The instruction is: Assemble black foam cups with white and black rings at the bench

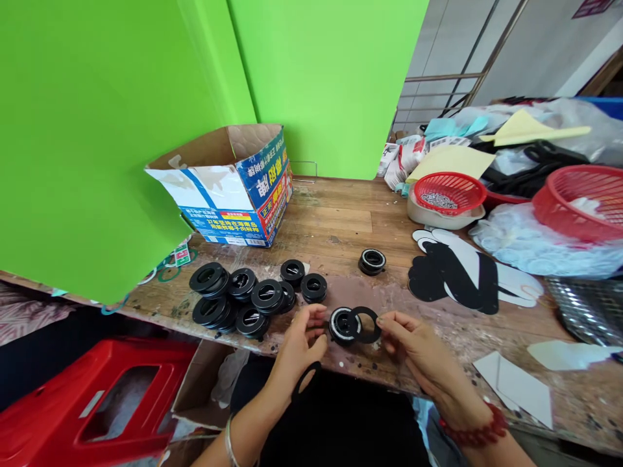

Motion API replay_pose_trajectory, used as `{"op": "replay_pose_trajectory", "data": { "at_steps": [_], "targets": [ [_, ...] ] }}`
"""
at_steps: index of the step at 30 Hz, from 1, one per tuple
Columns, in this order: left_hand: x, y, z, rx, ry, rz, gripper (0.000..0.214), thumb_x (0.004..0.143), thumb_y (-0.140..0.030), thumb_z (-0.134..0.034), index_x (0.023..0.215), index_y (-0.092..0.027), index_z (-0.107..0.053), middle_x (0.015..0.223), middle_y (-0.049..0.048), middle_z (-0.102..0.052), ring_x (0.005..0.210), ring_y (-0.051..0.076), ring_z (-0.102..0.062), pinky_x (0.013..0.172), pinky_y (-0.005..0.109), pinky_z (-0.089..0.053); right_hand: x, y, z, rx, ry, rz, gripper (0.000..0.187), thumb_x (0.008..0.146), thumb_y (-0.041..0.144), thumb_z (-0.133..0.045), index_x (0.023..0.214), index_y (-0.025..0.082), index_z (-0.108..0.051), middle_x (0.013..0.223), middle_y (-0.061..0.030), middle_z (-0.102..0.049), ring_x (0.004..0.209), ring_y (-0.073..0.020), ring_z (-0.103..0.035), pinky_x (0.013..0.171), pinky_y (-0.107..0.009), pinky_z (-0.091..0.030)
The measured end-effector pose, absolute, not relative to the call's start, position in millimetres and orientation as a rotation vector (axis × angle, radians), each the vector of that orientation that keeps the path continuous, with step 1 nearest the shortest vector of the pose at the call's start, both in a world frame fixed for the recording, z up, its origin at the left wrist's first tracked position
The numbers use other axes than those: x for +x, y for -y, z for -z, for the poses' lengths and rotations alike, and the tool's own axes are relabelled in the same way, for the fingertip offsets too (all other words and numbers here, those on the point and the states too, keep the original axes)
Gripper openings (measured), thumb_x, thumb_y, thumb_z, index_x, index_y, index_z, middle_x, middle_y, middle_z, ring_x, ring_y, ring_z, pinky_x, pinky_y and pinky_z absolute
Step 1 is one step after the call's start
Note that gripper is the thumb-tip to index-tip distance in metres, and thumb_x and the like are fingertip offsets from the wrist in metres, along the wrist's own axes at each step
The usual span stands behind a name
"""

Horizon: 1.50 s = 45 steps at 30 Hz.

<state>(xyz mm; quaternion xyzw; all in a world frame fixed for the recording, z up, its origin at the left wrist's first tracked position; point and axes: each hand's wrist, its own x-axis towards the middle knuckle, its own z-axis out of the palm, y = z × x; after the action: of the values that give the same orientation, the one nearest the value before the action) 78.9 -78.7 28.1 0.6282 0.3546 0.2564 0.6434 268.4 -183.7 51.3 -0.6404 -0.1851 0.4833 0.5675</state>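
Note:
My right hand pinches a thin flat black ring by its right edge. That ring partly overlaps a round black disc with a pale ring on its top face, lying near the table's front edge. Just left of the disc is my left hand, its fingers curved and thumb apart from them. A second thin black ring hangs at the base of my left thumb; how it is held there is partly hidden. Behind the disc sits a similar round black piece, also with a pale ring on top.
Several round black pieces are stacked on the left. An open cardboard box stands behind them. Black and white flat cutouts, a red basket and a white card lie on the right. A red stool stands below left.

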Motion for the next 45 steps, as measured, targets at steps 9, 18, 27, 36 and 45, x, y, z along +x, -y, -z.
{"op": "replay_pose_trajectory", "data": {
  "at_steps": [9,18,27,36,45],
  "targets": [
    [96.9,97.4,-31.3,0.846,-0.911,-0.478,0.059,0.056,-0.061,-0.081,0.082,-0.016,-0.053,0.068,0.0008,-0.063,0.058,0.016,-0.065,0.06,0.027,-0.054,249.1,162.0,-42.6,-1.5,0.411,-1.026,0.035,0.054,0.046,-0.081,0.068,0.015,-0.071,0.09,-0.0072,-0.069,0.08,-0.0185,-0.057,0.075,-0.029,-0.043],
    [95.5,91.4,-30.0,0.784,-0.898,-0.495,0.048,0.06,-0.051,-0.084,0.076,-0.014,-0.058,0.068,0.0033,-0.065,0.058,0.015,-0.066,0.061,0.025,-0.055,242.5,162.6,-37.0,-1.528,0.406,-1.002,0.031,0.057,0.044,-0.077,0.069,0.016,-0.07,0.093,-0.0089,-0.07,0.086,-0.0215,-0.059,0.08,-0.031,-0.046],
    [96.2,90.7,-31.7,0.798,-0.897,-0.5,0.046,0.062,-0.05,-0.083,0.076,-0.014,-0.059,0.068,0.0027,-0.066,0.057,0.014,-0.067,0.059,0.022,-0.055,245.6,158.8,-40.3,-1.565,0.408,-1.013,0.031,0.055,0.043,-0.077,0.068,0.016,-0.071,0.087,-0.0076,-0.069,0.079,-0.0203,-0.057,0.073,-0.031,-0.045],
    [96.7,90.9,-30.0,0.781,-0.894,-0.503,0.048,0.059,-0.051,-0.084,0.076,-0.014,-0.059,0.066,0.0024,-0.064,0.058,0.015,-0.067,0.059,0.023,-0.055,246.3,156.5,-45.7,-1.609,0.447,-1.004,0.028,0.056,0.042,-0.076,0.065,0.016,-0.071,0.083,-0.0068,-0.07,0.075,-0.0186,-0.057,0.07,-0.029,-0.044],
    [97.6,89.6,-32.6,0.78,-0.918,-0.508,0.058,0.052,-0.057,-0.086,0.077,-0.012,-0.059,0.065,0.0025,-0.065,0.056,0.014,-0.066,0.057,0.022,-0.056,246.4,157.4,-46.9,-1.61,0.464,-1.015,0.033,0.056,0.046,-0.076,0.064,0.015,-0.068,0.084,-0.0068,-0.068,0.076,-0.0186,-0.056,0.07,-0.03,-0.044]
  ]
}}
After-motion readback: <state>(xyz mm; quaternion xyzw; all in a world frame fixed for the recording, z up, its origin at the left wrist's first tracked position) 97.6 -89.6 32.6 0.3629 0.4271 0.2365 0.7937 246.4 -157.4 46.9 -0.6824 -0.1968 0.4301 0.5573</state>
